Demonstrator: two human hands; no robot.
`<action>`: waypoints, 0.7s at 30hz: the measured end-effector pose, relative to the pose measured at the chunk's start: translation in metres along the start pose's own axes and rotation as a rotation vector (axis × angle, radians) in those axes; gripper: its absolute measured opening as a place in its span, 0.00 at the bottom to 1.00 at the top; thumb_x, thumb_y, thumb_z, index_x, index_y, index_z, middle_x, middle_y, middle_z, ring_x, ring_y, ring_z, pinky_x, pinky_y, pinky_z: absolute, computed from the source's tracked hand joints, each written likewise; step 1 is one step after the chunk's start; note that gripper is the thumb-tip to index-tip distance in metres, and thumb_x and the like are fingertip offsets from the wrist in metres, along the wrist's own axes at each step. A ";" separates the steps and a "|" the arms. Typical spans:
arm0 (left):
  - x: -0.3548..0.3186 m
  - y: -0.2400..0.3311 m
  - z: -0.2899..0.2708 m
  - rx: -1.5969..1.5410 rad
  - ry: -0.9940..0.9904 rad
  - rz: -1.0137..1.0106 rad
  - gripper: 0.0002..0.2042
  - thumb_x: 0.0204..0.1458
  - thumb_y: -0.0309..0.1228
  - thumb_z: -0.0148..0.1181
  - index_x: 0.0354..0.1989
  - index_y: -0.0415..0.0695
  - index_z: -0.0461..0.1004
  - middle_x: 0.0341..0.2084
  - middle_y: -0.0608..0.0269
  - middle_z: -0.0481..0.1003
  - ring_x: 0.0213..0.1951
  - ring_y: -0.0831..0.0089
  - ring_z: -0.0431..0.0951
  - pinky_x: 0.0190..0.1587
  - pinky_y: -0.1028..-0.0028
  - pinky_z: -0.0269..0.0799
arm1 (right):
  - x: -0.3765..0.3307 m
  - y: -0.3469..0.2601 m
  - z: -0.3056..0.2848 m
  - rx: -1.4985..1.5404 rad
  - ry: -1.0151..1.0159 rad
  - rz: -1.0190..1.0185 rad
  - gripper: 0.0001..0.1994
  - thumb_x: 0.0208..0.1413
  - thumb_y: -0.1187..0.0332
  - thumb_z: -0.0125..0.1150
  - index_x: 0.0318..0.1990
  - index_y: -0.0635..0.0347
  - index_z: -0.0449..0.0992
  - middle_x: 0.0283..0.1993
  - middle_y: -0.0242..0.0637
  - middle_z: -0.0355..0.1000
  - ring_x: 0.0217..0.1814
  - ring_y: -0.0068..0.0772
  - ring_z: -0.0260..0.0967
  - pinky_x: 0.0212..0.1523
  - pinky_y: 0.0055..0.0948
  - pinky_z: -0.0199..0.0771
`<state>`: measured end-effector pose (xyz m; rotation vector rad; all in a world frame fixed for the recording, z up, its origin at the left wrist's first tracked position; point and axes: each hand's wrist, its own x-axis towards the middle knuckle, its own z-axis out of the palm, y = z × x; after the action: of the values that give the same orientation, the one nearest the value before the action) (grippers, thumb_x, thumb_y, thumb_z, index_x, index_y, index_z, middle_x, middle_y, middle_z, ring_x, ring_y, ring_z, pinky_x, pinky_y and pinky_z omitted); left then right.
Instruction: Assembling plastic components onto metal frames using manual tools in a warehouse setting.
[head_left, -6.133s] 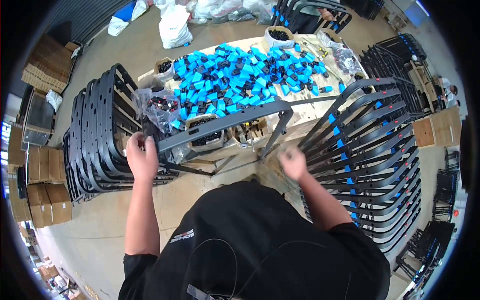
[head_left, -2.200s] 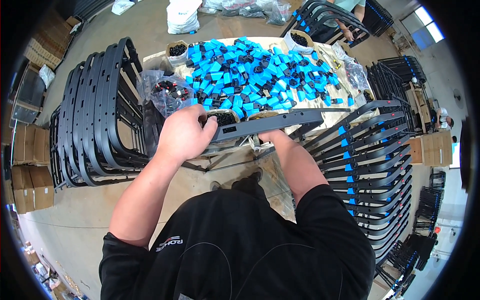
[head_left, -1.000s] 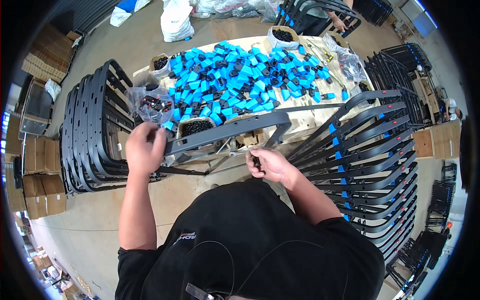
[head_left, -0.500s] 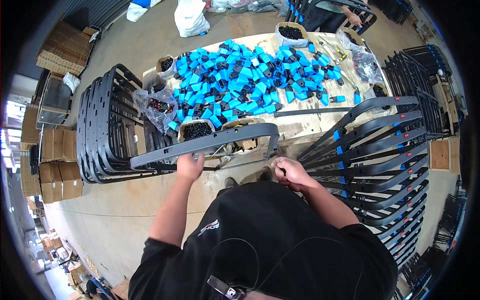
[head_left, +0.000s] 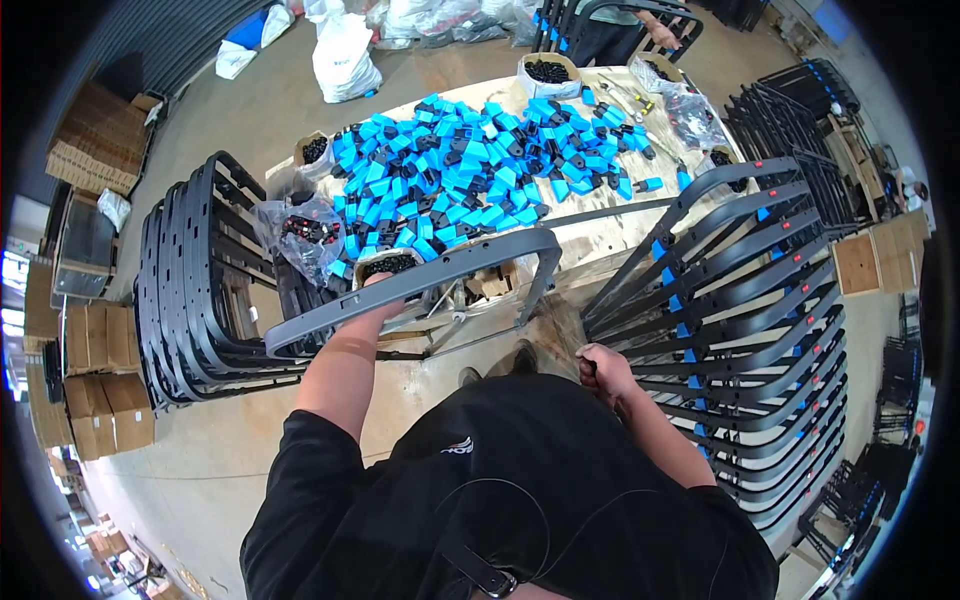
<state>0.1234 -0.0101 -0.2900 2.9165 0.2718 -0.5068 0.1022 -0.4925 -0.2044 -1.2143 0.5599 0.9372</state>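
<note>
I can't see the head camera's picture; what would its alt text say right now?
A person's left hand, partly hidden by a dark frame, is near boxed black parts, while the right hand is closed around something dark. Blue-and-black pieces lie heaped on the table beyond; more frames line both sides.

1. From my remote station I see a smooth tan concrete floor [head_left: 210, 430], crossed at left by a thin dark seam.
2. A dark corrugated metal wall [head_left: 200, 70] closes off the upper left.
3. I make out a plywood-topped worktable [head_left: 600, 232] mid-room, its edges bowed by my fisheye.
4. Brown cardboard boxes [head_left: 105, 415] stand stacked at left.
5. I get bright glare [head_left: 12, 290] along the left rim and a bluish window [head_left: 835, 22] at upper right.
</note>
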 end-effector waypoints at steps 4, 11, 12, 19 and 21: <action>-0.031 -0.033 -0.009 -0.175 0.296 -0.090 0.10 0.56 0.34 0.57 0.38 0.42 0.81 0.39 0.45 0.81 0.47 0.47 0.81 0.51 0.56 0.78 | -0.011 0.013 0.032 -0.031 0.002 -0.020 0.04 0.59 0.66 0.55 0.33 0.51 0.68 0.20 0.22 0.53 0.17 0.20 0.47 0.20 0.26 0.45; -0.068 -0.008 -0.051 -0.762 0.159 -0.278 0.13 0.56 0.36 0.61 0.41 0.38 0.80 0.31 0.54 0.83 0.35 0.62 0.84 0.40 0.62 0.79 | -0.005 0.039 0.058 -0.017 -0.114 -0.018 0.05 0.60 0.64 0.55 0.34 0.50 0.68 0.22 0.24 0.56 0.21 0.23 0.52 0.25 0.28 0.53; -0.071 -0.009 -0.038 -0.468 0.239 -0.064 0.12 0.54 0.32 0.63 0.41 0.36 0.80 0.26 0.58 0.82 0.29 0.69 0.82 0.38 0.67 0.78 | 0.003 0.042 0.064 -0.024 -0.196 -0.032 0.06 0.60 0.63 0.56 0.34 0.51 0.68 0.23 0.25 0.59 0.23 0.24 0.54 0.27 0.28 0.55; -0.178 0.149 -0.131 -0.694 0.165 0.669 0.12 0.53 0.31 0.68 0.42 0.38 0.78 0.36 0.50 0.79 0.38 0.55 0.81 0.42 0.62 0.77 | -0.019 0.003 0.155 0.271 -0.378 0.117 0.19 0.66 0.48 0.52 0.37 0.55 0.70 0.29 0.29 0.68 0.24 0.28 0.57 0.28 0.32 0.61; -0.186 0.152 -0.136 -0.609 0.244 0.666 0.13 0.53 0.32 0.69 0.42 0.38 0.77 0.36 0.50 0.78 0.40 0.55 0.81 0.43 0.62 0.77 | -0.003 0.012 0.142 0.309 -0.596 0.219 0.22 0.68 0.45 0.47 0.37 0.55 0.70 0.28 0.29 0.66 0.23 0.27 0.56 0.25 0.29 0.60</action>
<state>0.0255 -0.1584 -0.0787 2.2636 -0.4353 0.0438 0.0752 -0.3572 -0.1677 -0.5587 0.3401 1.2795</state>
